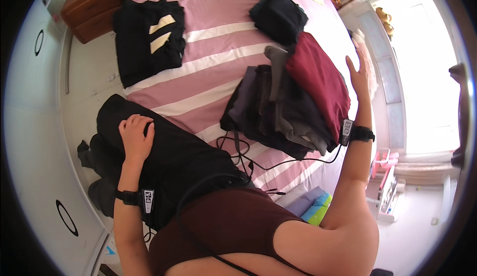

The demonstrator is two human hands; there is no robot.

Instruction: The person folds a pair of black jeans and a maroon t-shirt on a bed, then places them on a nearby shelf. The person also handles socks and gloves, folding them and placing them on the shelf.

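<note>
My left hand (137,136) rests palm down on black fabric (179,149) that covers my lap and legs, thumb spread from the fingers. Near the bed's right side, my right hand (359,74) is held out with fingers apart and nothing in it. Beside that arm, a dark red garment (316,74) lies over a pile of folded dark and grey clothes (275,108). Beyond it sits a folded black garment (281,15). A black garment with two cream stripes (130,45) lies flat at the bed's left edge.
A striped pink-and-white sheet (208,58) covers the bed. Black cables (283,163) run over it to the device on my right wrist. Wooden drawers (93,15) stand back left, a white sliding door (33,115) at left, folded colourful fabric (316,207) by my right elbow.
</note>
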